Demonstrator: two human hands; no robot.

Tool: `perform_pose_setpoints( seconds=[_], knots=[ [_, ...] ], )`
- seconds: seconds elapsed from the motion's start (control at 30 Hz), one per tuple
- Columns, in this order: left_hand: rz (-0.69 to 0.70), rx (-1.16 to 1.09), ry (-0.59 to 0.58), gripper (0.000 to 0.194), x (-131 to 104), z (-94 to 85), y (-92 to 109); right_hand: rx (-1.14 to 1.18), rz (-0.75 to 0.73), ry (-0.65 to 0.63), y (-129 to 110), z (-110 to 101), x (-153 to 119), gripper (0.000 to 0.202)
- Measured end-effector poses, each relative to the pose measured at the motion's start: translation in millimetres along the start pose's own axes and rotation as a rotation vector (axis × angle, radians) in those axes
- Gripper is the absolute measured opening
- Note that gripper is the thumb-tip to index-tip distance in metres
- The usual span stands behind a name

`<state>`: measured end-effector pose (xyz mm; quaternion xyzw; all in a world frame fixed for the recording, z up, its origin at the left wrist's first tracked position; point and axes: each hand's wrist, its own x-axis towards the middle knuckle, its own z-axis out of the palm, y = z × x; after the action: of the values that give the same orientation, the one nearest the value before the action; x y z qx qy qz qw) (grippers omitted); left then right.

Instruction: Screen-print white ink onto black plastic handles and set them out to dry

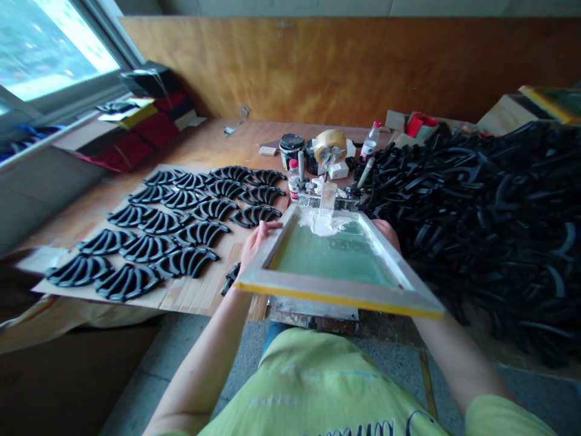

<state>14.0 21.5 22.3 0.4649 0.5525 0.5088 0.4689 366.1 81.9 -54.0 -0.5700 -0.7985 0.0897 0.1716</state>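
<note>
A screen frame (318, 289) with a green mesh is tilted up in front of my body, its near edge yellow underneath. White paste and a pale squeegee (327, 198) lie at its far end, beside a metal clamp. My left hand (258, 242) is at the frame's left side, fingers together along the edge. On the right side, my right hand (387, 233) is mostly hidden behind the frame; only its back shows. A small black part (230, 278) sits on the cardboard by my left wrist.
Rows of black curved parts (154, 219) cover the cardboard on the left. A large pile of black parts (499, 212) fills the right. Behind the frame stand bottles (293, 181), a black jar (291, 148) and a tape roll (330, 147). Boxes (154, 130) line the window side.
</note>
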Motion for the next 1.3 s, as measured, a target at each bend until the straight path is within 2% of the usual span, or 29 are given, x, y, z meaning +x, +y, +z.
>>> perform_pose_setpoints(
  seconds=[0.1,0.17,0.23,0.3,0.43,0.5,0.6,0.73,0.8,0.87,0.97,1.03,1.13,1.2,1.3],
  knots=[
    [-0.166,0.104,-0.073,0.057,-23,-9.9,-36,0.023,0.075,0.222,-10,-11,30,0.041],
    [-0.262,0.080,-0.093,0.065,-33,-8.9,-62,0.033,-0.019,0.295,-35,-9,53,0.047],
    [-0.304,0.065,-0.080,0.073,-36,-5.0,-86,-0.011,-0.125,0.232,-63,-2,74,0.052],
    [-0.302,0.077,-0.058,0.072,-35,-1.7,-102,-0.074,-0.124,0.124,-83,6,88,0.041],
    [-0.297,0.085,-0.057,0.067,-30,-1.9,-118,-0.130,-0.091,-0.075,-91,19,87,0.015],
    [-0.304,0.079,-0.052,0.065,-30,-3.3,-121,-0.125,-0.125,-0.128,-90,25,73,0.013],
    [-0.311,0.074,-0.033,0.063,-30,-4.0,-125,-0.093,-0.238,-0.137,-91,27,45,0.019],
    [-0.310,0.087,-0.018,0.062,-31,-3.1,-126,-0.004,-0.483,-0.232,-94,14,21,0.023],
    [-0.299,0.086,-0.015,0.061,-31,-2.9,-124,0.032,-0.524,-0.298,-94,6,23,0.019],
    [-0.287,0.078,-0.018,0.061,-31,-3.2,-120,0.039,-0.473,-0.306,-94,2,27,0.012],
    [-0.293,0.068,-0.033,0.063,-32,-4.1,-115,0.023,-0.397,-0.162,-95,10,25,0.013],
    [-0.308,0.064,-0.043,0.065,-32,-4.2,-113,0.032,-0.445,-0.103,-95,17,17,0.020],
    [-0.335,0.051,-0.055,0.067,-33,-3.2,-108,0.089,-0.478,-0.148,-92,20,13,0.017],
    [-0.358,0.030,-0.072,0.068,-33,-2.9,-102,0.119,-0.381,-0.134,-92,14,26,0.014],
    [-0.382,-0.005,-0.110,0.071,-34,-5.8,-84,0.085,-0.178,-0.034,-92,0,62,0.043]
  ],
)
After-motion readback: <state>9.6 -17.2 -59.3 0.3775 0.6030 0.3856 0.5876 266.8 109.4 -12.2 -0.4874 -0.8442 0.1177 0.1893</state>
